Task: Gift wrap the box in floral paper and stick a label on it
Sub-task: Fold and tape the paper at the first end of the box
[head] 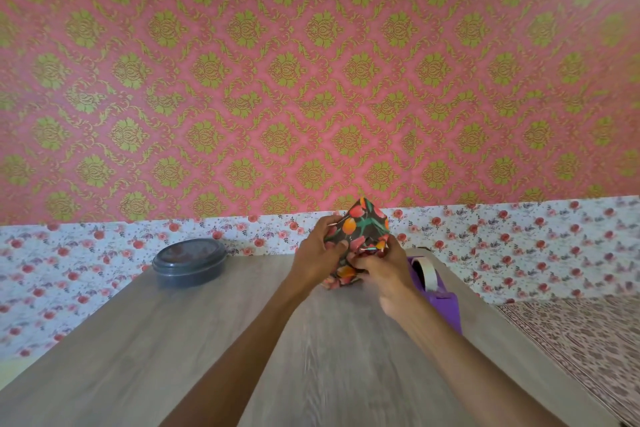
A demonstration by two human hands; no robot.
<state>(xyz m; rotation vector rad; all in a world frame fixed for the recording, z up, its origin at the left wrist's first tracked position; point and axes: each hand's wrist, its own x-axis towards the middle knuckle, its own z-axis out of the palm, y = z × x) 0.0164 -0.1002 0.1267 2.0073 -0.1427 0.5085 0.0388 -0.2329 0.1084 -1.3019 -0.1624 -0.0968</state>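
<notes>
1. Floral paper (366,218): a dark, glossy sheet printed with orange and red flowers. It covers the box completely, so the box itself is hidden. The parcel stands tilted, one corner pointing up, at the far middle of the table (207,340); its lower end appears to rest on the surface. No label is visible.
2. Left hand (317,258): fingers curled round the parcel's left side, with the thumb pressed on the near face.
3. Right hand (382,269): fingertips drawn together, pinching a gathered fold of paper at the parcel's near right end.
4. Tape dispenser (440,295): purple, holding a white roll, just beside the right wrist. No tape is seen on the fold.
5. Lidded container (189,263): dark and round, well apart to the left.
6. Hazards, as judged:
   - The fold is probably held only by the pinch, so releasing it to reach for tape may let the fold spring open.
   - Glossy paper could slip under the fingers.
   - Pulling hard over the raised corner could tear the sheet.
   - The tilted parcel may roll if the left hand slackens.
</notes>
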